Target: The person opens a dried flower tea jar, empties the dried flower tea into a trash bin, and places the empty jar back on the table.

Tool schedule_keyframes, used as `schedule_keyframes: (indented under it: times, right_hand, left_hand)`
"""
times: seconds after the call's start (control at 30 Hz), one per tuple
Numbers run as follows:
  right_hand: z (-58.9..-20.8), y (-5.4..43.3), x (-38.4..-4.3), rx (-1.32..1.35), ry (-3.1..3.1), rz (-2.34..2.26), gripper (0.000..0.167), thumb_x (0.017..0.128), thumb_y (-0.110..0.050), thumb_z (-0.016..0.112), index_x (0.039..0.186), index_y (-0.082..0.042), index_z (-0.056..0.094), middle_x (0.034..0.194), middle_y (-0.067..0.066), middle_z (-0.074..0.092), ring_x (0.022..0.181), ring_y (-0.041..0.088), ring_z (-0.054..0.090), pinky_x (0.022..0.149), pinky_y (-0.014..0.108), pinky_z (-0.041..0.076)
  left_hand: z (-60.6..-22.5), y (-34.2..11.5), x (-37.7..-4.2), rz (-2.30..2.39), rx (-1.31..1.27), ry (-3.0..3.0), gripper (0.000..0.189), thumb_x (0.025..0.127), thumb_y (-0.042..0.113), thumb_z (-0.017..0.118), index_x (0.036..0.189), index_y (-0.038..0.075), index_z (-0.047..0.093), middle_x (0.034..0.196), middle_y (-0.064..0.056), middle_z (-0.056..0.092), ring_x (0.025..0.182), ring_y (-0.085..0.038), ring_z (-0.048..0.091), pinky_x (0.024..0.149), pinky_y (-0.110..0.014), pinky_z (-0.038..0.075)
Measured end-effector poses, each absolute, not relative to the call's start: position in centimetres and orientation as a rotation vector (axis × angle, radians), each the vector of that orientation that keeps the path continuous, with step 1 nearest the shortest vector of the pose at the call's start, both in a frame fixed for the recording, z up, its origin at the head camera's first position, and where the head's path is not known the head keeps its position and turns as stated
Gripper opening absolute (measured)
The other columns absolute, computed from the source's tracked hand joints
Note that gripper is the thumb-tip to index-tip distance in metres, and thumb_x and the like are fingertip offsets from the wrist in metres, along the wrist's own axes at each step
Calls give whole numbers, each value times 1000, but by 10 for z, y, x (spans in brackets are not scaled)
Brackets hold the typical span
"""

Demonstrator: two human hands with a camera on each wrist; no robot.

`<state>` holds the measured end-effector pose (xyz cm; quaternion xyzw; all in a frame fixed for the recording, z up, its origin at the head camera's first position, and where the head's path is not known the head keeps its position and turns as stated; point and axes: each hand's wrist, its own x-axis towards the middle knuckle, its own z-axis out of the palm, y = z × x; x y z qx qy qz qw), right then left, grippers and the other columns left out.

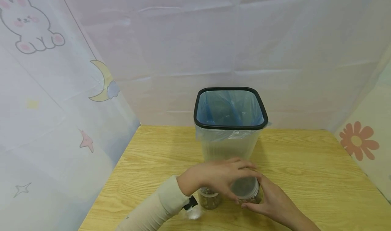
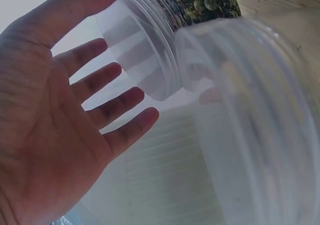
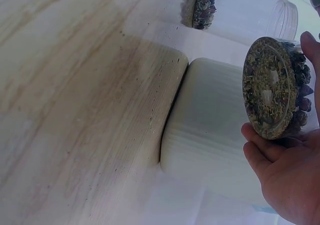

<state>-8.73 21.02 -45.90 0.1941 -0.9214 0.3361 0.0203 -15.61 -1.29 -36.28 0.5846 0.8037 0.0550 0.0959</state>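
Note:
A clear round jar [image 1: 246, 187] with dried flower buds in its lower part is held up over the table. My right hand [image 1: 273, 201] grips it from the side, thumb and fingers on opposite sides in the right wrist view. My left hand [image 1: 218, 175] arches over the jar's top, blurred in the head view. Its fingers are spread and fairly straight beside the clear upper end in the left wrist view. Whether they touch it I cannot tell. A second clear jar [image 3: 240, 9] stands on the table with dried material at its bottom, partly behind the left wrist in the head view.
Behind the hands stands a pale translucent bin [image 1: 227, 148] with a black rim and a bluish plastic liner. The wood-grain table [image 1: 302, 176] reaches back to a wall sheet printed with cartoon figures. A small black item [image 1: 190, 203] sits by the left wrist.

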Motion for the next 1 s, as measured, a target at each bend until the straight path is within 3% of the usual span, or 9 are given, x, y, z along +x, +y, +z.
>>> schedule_keyframes:
  times: [0.23, 0.53, 0.73, 1.0]
  right_hand:
    - [-459, 210, -87, 617, -2841, 1039, 109, 72, -59, 85, 153, -6, 36, 145, 18, 55, 113, 31, 66, 81, 40, 60]
    - [-460, 210, -86, 612, -2825, 1016, 109, 72, -58, 87, 153, -6, 35, 143, 16, 56, 113, 30, 66, 81, 40, 60]
    - [-463, 210, -87, 662, -2768, 976, 106, 73, -56, 87, 153, -7, 37, 142, 14, 58, 115, 31, 66, 84, 44, 60]
    - [-465, 211, -88, 658, -2735, 980, 101, 75, -54, 87, 155, -16, 38, 144, 5, 57, 108, 19, 67, 79, 31, 59]
  left_hand:
    - [-363, -12, -155, 157, 1727, 2365, 90, 87, 43, 80, 160, 28, 31, 160, 7, 33, 146, -8, 31, 115, -16, 30]
    - [-365, -10, -154, 125, 1685, 2430, 89, 87, 50, 77, 160, 27, 31, 154, 8, 40, 141, -7, 37, 114, -16, 31]
    - [-366, -9, -151, 118, 1611, 2506, 87, 86, 61, 73, 158, 30, 35, 148, 8, 45, 132, -7, 45, 102, -16, 43]
    - [-368, -7, -147, 109, 1512, 2606, 83, 86, 69, 67, 154, 30, 42, 142, 9, 51, 120, -7, 53, 88, -17, 50]
